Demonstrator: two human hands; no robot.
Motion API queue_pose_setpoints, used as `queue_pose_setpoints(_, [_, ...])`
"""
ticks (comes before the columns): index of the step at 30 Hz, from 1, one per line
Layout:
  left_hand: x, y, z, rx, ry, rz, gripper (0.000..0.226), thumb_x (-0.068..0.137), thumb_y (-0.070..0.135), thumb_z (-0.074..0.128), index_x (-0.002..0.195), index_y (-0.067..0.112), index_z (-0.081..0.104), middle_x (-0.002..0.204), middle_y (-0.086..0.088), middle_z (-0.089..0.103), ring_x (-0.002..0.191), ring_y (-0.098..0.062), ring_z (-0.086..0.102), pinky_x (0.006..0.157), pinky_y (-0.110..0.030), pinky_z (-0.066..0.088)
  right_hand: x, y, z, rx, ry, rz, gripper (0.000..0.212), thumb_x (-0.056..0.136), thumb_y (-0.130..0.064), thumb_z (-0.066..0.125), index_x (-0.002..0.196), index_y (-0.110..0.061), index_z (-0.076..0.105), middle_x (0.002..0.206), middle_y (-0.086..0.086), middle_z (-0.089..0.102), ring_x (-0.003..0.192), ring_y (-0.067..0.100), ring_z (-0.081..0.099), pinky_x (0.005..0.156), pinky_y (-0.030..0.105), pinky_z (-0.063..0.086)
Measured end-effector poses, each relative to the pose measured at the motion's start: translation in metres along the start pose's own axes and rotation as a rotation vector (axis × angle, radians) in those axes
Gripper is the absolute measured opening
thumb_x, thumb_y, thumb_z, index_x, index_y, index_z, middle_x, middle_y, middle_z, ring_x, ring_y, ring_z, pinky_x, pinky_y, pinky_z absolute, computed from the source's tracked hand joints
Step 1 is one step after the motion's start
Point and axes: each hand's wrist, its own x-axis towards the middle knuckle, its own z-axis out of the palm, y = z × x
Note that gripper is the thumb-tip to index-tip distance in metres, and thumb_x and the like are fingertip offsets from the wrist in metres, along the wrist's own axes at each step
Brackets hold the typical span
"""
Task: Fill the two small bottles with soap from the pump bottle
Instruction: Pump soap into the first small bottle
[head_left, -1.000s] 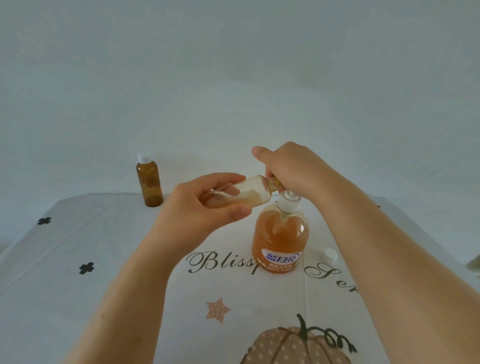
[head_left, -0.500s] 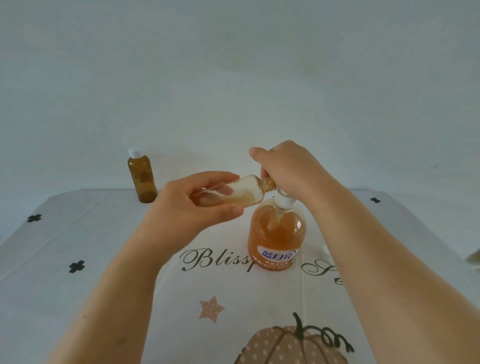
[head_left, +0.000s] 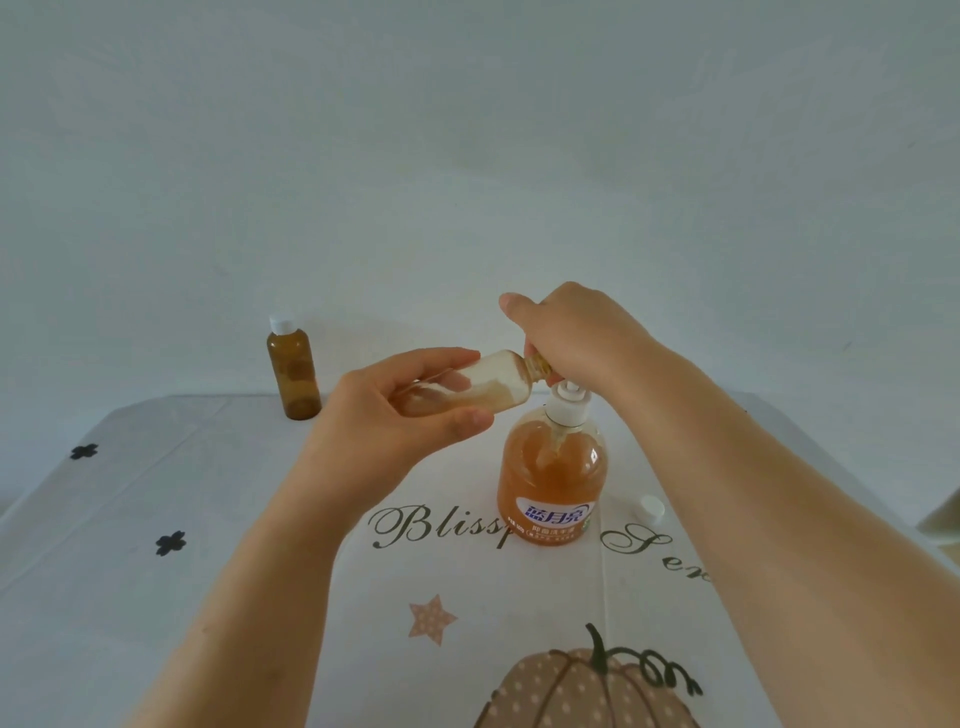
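Left hand (head_left: 379, 421) gripping tilted small bottle (head_left: 498, 384), right hand (head_left: 576, 338) curled over pump bottle (head_left: 550, 478) head

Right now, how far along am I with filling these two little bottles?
Probably about halfway. The capped bottle at the back stands closed, seemingly done. Your left hand holds the open bottle, partly filled, tilted at the nozzle while your right hand grips the head of the pump bottle. Left: finish filling it and put on the loose cap.
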Motion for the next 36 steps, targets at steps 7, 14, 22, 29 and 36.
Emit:
queue_pose_setpoints(7, [0.001,-0.001,0.000,-0.013,-0.037,-0.035,0.041,0.063,0.030,0.082,0.103,0.034,0.073,0.091,0.011,0.074,0.072,-0.007,0.069,0.065,-0.024,0.055,-0.001,0.002,0.000,0.015,-0.032,-0.036,0.061,0.101,-0.060,0.038,0.092,-0.009,0.069,0.074,0.005,0.067,0.067,0.021,0.061,0.067,0.034,0.046])
queue_pose_setpoints(14, [0.005,-0.002,-0.003,0.010,-0.081,-0.073,0.039,0.059,0.037,0.078,0.097,0.037,0.072,0.085,0.013,0.073,0.057,-0.005,0.061,0.058,-0.022,0.054,0.001,0.010,0.010,0.059,-0.042,-0.063,0.059,0.101,-0.056,0.043,0.090,-0.004,0.069,0.073,0.005,0.062,0.064,0.020,0.056,0.066,0.034,0.045])
queue_pose_setpoints(22, [0.004,-0.004,-0.003,0.032,-0.089,-0.062,0.041,0.060,0.038,0.079,0.100,0.035,0.072,0.088,0.009,0.074,0.073,-0.022,0.067,0.058,-0.027,0.053,-0.001,0.011,0.011,0.111,-0.047,-0.067,0.056,0.101,-0.051,0.045,0.093,-0.002,0.071,0.073,0.005,0.057,0.064,0.020,0.052,0.065,0.034,0.043])
queue_pose_setpoints(29, [0.002,0.000,-0.002,0.013,-0.079,-0.044,0.042,0.064,0.037,0.079,0.105,0.031,0.072,0.090,0.007,0.074,0.078,-0.029,0.068,0.059,-0.028,0.056,0.000,0.007,0.005,0.123,-0.023,-0.032,0.053,0.099,-0.052,0.046,0.089,-0.008,0.072,0.069,0.002,0.064,0.067,0.022,0.060,0.069,0.034,0.048])
queue_pose_setpoints(36, [0.000,0.005,0.000,-0.003,-0.045,-0.013,0.050,0.058,0.042,0.079,0.101,0.019,0.066,0.087,0.004,0.074,0.067,-0.017,0.069,0.056,-0.029,0.056,0.001,0.002,-0.002,0.077,-0.066,-0.002,0.060,0.100,-0.058,0.042,0.092,-0.007,0.073,0.067,0.004,0.067,0.066,0.023,0.064,0.070,0.034,0.051])
